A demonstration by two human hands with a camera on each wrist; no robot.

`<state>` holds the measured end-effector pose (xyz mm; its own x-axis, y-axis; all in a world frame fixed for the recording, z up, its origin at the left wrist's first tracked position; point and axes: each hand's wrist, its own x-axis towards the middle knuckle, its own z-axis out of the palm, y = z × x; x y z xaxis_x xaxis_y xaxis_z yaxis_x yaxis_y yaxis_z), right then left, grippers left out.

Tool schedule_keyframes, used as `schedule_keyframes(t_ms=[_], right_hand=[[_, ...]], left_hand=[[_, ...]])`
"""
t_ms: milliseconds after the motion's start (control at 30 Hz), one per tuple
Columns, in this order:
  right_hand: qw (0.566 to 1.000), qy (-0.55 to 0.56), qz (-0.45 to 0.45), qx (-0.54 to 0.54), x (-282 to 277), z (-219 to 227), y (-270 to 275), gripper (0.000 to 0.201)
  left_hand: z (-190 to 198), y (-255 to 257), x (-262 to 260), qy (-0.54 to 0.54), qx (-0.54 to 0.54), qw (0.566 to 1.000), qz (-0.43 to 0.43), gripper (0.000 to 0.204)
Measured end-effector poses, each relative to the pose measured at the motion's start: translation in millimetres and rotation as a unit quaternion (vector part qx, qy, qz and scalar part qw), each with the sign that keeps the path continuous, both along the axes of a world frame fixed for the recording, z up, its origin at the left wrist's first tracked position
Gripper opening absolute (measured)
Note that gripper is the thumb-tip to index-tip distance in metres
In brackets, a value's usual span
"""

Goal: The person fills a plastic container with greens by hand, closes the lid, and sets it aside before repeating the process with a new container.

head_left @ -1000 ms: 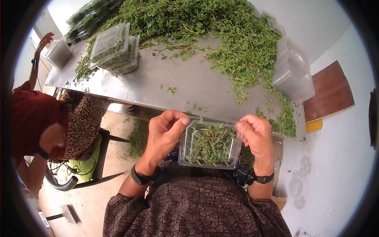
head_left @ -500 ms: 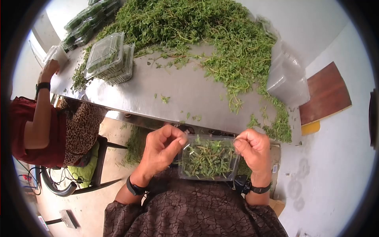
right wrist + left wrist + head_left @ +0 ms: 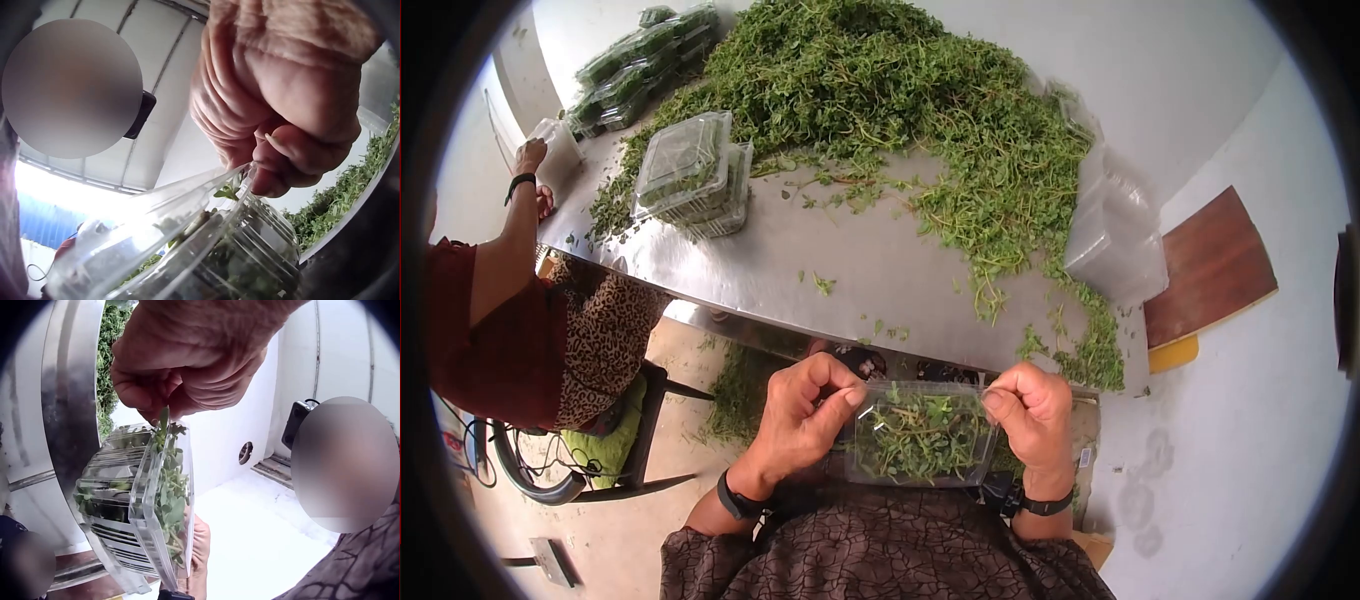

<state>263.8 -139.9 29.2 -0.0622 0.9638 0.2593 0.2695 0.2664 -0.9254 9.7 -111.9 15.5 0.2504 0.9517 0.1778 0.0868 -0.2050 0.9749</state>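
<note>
Between both hands, in front of the person's waist, hangs a clear plastic clamshell box (image 3: 915, 482) full of green leafy sprigs (image 3: 925, 430). The left hand (image 3: 808, 412) pinches its upper left corner between thumb and curled fingers. At the upper right corner, the right hand (image 3: 1036, 415) has the same kind of pinch. From the side, in the left wrist view, the ribbed wall (image 3: 115, 540) shows, with a sprig (image 3: 164, 419) poking out at the edge below the fingers. A leaf (image 3: 226, 191) lies near the right fingertips in the right wrist view.
A metal table (image 3: 840, 270) bears a large heap of greens (image 3: 880, 90). Filled boxes (image 3: 685, 165) stand stacked at its left, more (image 3: 640, 65) behind. Nested clear boxes (image 3: 1118, 235) stand at the right end. Another person (image 3: 500, 330) is at the left, beside a chair (image 3: 625, 440).
Both hands and the box sit lower in the head view; their pinch on its corners persists. The other person's raised arm has come down to the clear container at the table's left end.
</note>
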Motion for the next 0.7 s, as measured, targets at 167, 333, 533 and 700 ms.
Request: schedule_keyframes(t_ms=[167, 333, 533, 700], right_hand=[[1.0, 0.012, -0.01, 0.01, -2, -2, 0, 0.015], [0.999, 0.031, -0.004, -0.024, -1, 2, 2, 0.014], [0.996, 0.026, 0.021, -0.084, 1, 15, -4, 0.009], [0.995, 0.015, 0.028, -0.094, 1, 17, -4, 0.006]], left_hand=[[-5, 2, 1, -0.012, 0.03, 0.999, 0.007, 0.011], [-1, 4, 0, -0.053, -0.049, 0.997, -0.011, 0.01], [6, 4, -6, -0.037, -0.045, 0.998, -0.02, 0.006], [6, 2, -9, -0.028, -0.057, 0.998, -0.014, 0.004]])
